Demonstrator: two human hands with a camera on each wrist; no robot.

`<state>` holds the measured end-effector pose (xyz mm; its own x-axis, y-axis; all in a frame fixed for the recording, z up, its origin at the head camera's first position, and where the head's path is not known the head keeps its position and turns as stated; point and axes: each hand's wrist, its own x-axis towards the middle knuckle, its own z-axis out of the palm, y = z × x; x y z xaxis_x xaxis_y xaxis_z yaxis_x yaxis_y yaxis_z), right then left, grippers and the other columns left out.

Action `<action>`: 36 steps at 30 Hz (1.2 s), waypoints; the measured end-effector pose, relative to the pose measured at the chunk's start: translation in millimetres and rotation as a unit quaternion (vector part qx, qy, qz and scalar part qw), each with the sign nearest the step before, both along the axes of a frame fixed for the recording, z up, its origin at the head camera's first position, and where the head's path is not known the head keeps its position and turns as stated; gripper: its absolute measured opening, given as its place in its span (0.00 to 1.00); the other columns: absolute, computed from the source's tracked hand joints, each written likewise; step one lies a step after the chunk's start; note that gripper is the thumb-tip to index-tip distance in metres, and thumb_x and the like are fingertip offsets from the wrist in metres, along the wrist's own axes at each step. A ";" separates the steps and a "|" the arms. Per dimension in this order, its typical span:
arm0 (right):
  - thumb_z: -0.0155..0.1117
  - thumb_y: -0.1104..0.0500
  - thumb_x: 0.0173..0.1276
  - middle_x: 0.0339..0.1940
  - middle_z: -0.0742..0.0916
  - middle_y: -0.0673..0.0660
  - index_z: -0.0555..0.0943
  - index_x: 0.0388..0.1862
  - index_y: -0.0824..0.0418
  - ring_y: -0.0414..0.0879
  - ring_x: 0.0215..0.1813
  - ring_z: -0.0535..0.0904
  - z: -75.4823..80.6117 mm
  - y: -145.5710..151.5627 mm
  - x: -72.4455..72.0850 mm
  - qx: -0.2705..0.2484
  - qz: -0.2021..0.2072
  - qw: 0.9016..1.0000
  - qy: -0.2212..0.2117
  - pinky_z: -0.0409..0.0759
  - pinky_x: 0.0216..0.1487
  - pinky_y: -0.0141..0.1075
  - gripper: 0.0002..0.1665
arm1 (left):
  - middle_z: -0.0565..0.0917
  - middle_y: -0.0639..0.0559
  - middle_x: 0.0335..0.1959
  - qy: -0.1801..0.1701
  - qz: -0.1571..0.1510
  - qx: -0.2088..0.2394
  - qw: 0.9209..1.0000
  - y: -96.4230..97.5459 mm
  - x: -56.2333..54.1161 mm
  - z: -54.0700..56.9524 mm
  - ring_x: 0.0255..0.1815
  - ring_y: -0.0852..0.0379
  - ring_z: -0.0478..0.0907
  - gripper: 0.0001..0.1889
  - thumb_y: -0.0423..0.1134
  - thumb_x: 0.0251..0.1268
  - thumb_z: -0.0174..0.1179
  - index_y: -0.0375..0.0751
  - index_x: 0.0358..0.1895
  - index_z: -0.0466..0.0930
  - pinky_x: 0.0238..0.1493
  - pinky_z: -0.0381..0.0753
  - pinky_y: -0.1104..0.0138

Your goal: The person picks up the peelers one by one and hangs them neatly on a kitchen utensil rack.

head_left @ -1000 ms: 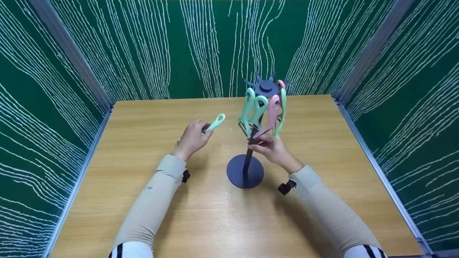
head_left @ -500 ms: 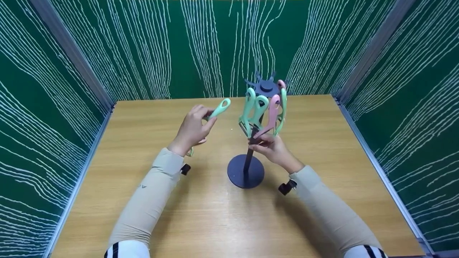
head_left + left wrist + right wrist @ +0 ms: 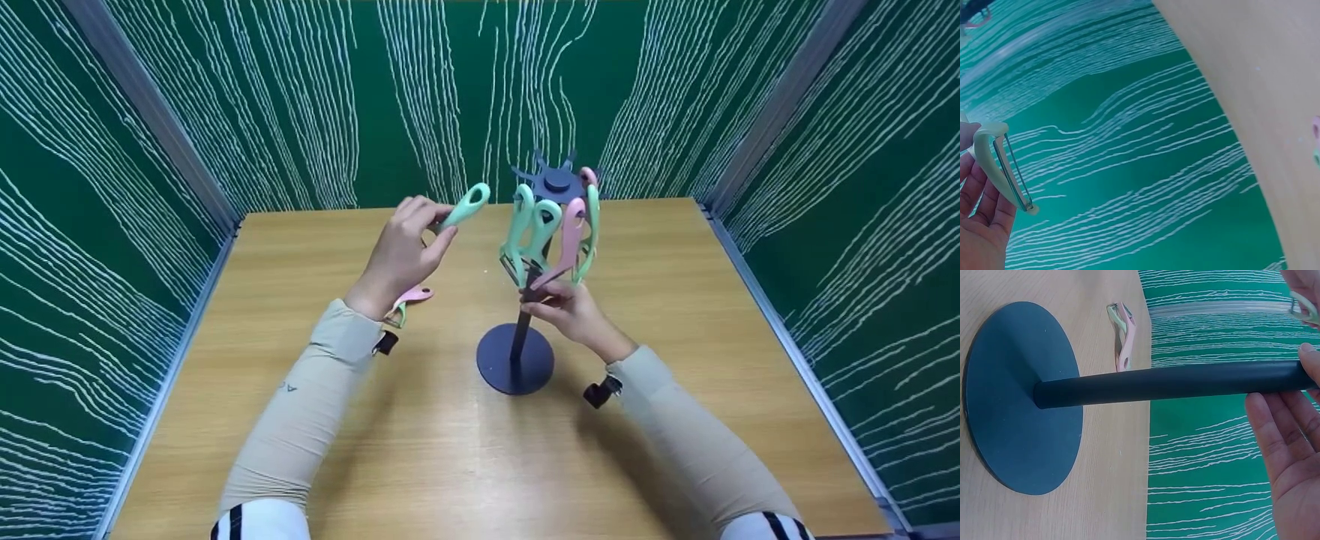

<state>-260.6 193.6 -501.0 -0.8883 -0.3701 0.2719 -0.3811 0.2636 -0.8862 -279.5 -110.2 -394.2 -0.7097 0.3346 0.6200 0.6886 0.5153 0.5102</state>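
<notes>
My left hand (image 3: 405, 244) pinches a green peeler (image 3: 459, 213), its looped handle pointing up and right, left of the stand's hooks. In the left wrist view the blade end of that peeler (image 3: 988, 163) shows. My right hand (image 3: 576, 313) grips the dark pole (image 3: 1185, 382) of a round-based stand (image 3: 495, 361), fingers and thumb around its upper part. From the stand's hooked top (image 3: 556, 180) hang several peelers: green ones (image 3: 541, 236) at the front left, a pink one (image 3: 568, 240) beside them, and others at the right. Some bare hooks show at the back left.
A pink peeler (image 3: 417, 295) and a green peeler (image 3: 400, 311) lie together on the wooden table (image 3: 450, 450), beneath and right of my left wrist. Green walls (image 3: 390, 150) with white wavy lines enclose the table's back and sides.
My left hand has risen away from the table with the green peeler and moved nearer the stand's top. The pink and green peelers on the table have come into view. My right hand stays put.
</notes>
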 end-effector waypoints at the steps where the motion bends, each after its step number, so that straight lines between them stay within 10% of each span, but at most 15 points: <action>1: 0.72 0.70 0.73 0.52 0.92 0.71 0.89 0.52 0.73 0.37 0.45 0.88 0.2 0.2 0.1 0.000 0.001 1.000 0.001 0.88 0.51 0.28 0.11 | 0.87 0.42 0.48 0.002 -0.001 0.003 1.000 1.2 1.4 2.9 0.52 0.42 0.82 0.13 0.35 0.79 0.66 0.33 0.60 0.87 0.55 0.86 0.55; 8: 0.72 0.71 0.73 0.52 0.92 0.71 0.89 0.52 0.72 0.38 0.46 0.88 1.1 0.7 0.3 -0.001 0.002 1.000 0.001 0.88 0.51 0.28 0.11 | 0.85 0.40 0.49 0.002 -0.040 0.057 0.998 13.5 10.0 20.8 0.50 0.49 0.80 0.14 0.35 0.81 0.64 0.32 0.60 0.86 0.51 0.82 0.70; 16: 0.72 0.71 0.73 0.50 0.92 0.72 0.89 0.51 0.73 0.36 0.45 0.88 1.4 0.0 1.0 -0.003 0.010 1.000 0.024 0.88 0.50 0.28 0.10 | 0.85 0.39 0.46 -0.008 -0.112 0.126 0.986 27.3 11.1 32.4 0.48 0.50 0.82 0.13 0.33 0.79 0.65 0.29 0.59 0.86 0.55 0.85 0.64; 28: 0.72 0.72 0.72 0.46 0.92 0.72 0.88 0.49 0.75 0.34 0.43 0.87 -1.4 -1.1 2.1 0.004 0.004 0.999 0.046 0.87 0.49 0.26 0.09 | 0.86 0.41 0.47 -0.045 -0.152 0.110 0.981 38.6 12.8 29.2 0.48 0.52 0.82 0.13 0.34 0.80 0.65 0.32 0.60 0.86 0.56 0.86 0.65; 36: 0.74 0.75 0.69 0.41 0.91 0.72 0.89 0.46 0.76 0.33 0.40 0.85 -1.0 -1.4 1.3 0.001 0.004 0.998 0.068 0.87 0.46 0.25 0.08 | 0.84 0.40 0.44 -0.006 -0.173 0.110 0.979 45.2 18.2 20.8 0.45 0.51 0.82 0.12 0.32 0.79 0.65 0.30 0.57 0.85 0.51 0.85 0.67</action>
<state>-259.3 192.1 -502.0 -0.8402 -0.3778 0.3890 -0.4999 0.2617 -0.8256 -261.2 -65.0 -373.4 -0.5862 0.4150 0.6958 0.7951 0.1297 0.5924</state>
